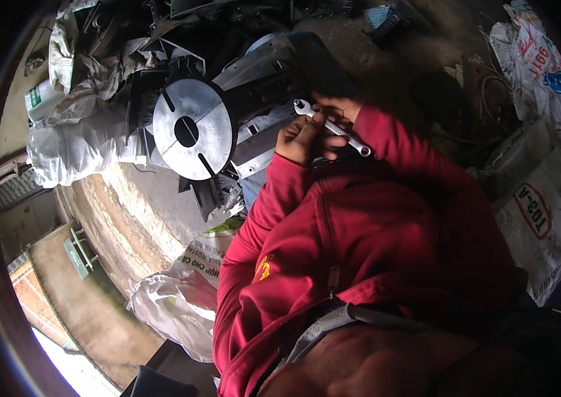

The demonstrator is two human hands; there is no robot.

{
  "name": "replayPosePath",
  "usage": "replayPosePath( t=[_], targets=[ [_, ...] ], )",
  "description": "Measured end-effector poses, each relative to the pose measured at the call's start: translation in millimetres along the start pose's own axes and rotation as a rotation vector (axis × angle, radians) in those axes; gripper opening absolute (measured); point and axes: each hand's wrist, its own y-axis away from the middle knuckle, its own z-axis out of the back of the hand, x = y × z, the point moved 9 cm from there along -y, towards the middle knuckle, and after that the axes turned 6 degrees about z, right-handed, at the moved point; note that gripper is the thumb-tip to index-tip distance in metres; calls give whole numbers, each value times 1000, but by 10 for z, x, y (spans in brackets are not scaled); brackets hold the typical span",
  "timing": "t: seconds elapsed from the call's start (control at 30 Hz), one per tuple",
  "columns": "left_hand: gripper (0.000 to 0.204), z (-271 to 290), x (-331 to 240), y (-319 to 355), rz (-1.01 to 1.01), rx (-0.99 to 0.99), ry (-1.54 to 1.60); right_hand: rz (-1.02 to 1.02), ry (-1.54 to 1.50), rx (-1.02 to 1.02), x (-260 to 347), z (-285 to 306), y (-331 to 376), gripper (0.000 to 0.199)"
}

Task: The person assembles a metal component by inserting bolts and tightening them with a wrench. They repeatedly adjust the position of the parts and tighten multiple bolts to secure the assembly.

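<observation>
Holding silver wrench in left hand, wrist raised, thumb pressed on shaft, fingers curled nearly closed about it. Wrench slanted across, open end upper left, ring end lower right, beyond chest of red jacket. Right hand brought in from the right, behind wrench, fingers partly bent, shadowed; cannot tell whether gripping. To left of hands: slotted metal disc.
</observation>
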Motion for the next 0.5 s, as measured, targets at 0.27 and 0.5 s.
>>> replayPosePath(
  t=[0.27,0.5],
  targets=[
    [34,94,-44,-1,-25,-79,-56,-16,-208,62,27,-246,146,45],
    [26,637,-320,396,-21,-67,-274,-98,-339,-39,43,-230,200,31]
  ],
)
